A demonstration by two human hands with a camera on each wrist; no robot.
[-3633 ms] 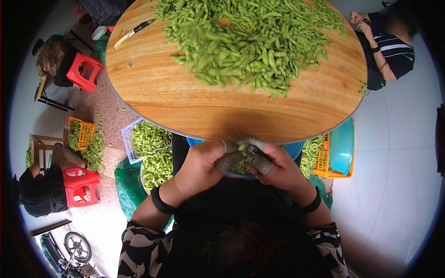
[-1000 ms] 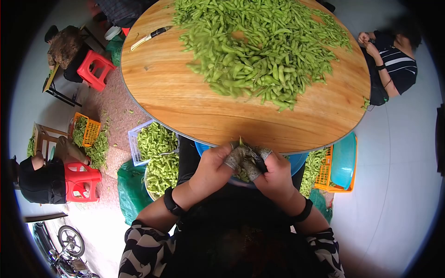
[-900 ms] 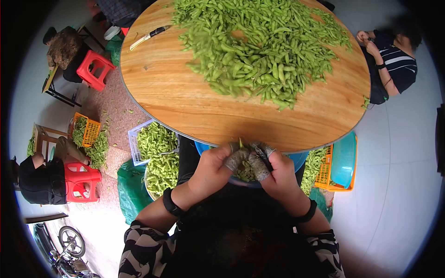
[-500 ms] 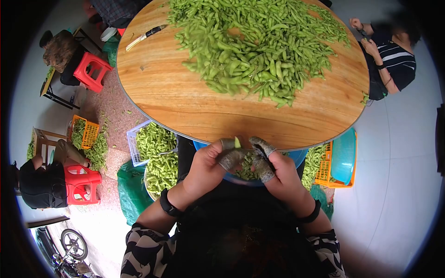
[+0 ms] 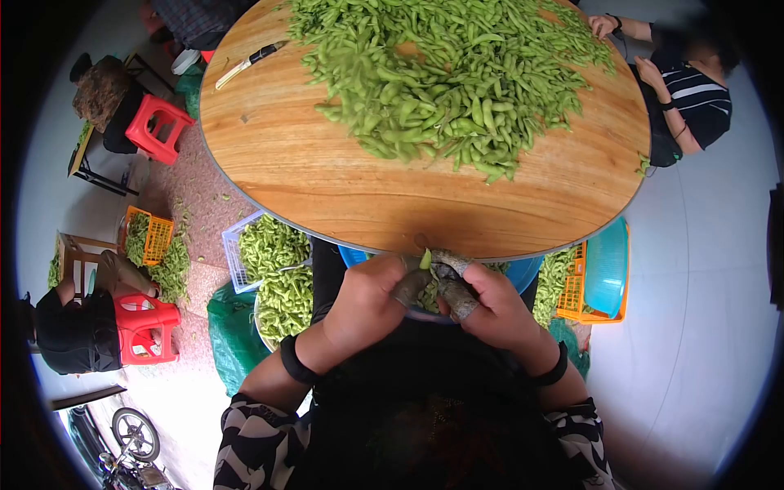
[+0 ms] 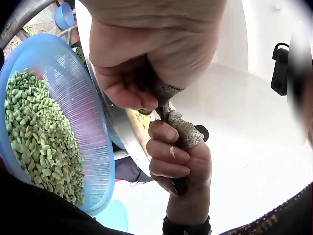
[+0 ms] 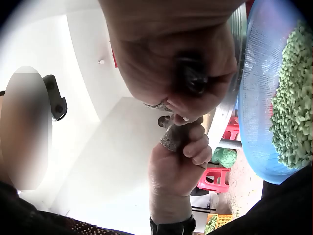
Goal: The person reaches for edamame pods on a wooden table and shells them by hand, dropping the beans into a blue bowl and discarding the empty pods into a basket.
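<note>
Between the wrapped thumb and forefinger of my left hand (image 5: 365,300) a green pod (image 5: 425,259) is pinched, its tip pointing up. Close against it, my right hand (image 5: 496,302) curls round a small dark tool, seen in the palm in the right wrist view (image 7: 194,77). Grey wrappings cover the thumbs and forefingers. The fingertips meet just below the near edge of the wooden table (image 5: 367,204), above a blue basket (image 5: 524,273). In the left wrist view that basket (image 6: 100,161) holds shelled green beans (image 6: 46,147). The hands partly hide the contact between tool and pod.
A large heap of pods (image 5: 457,98) covers the table's far part, with a knife (image 5: 251,64) at its left. Containers of pods (image 5: 273,245) stand left of my legs, an orange crate (image 5: 572,286) at right. Other people sit around, some on red stools (image 5: 159,129).
My hands have come closer together, with the pod now beside the right fingertips. The person at the right has stretched one hand to the table's edge. The head view has shifted slightly.
</note>
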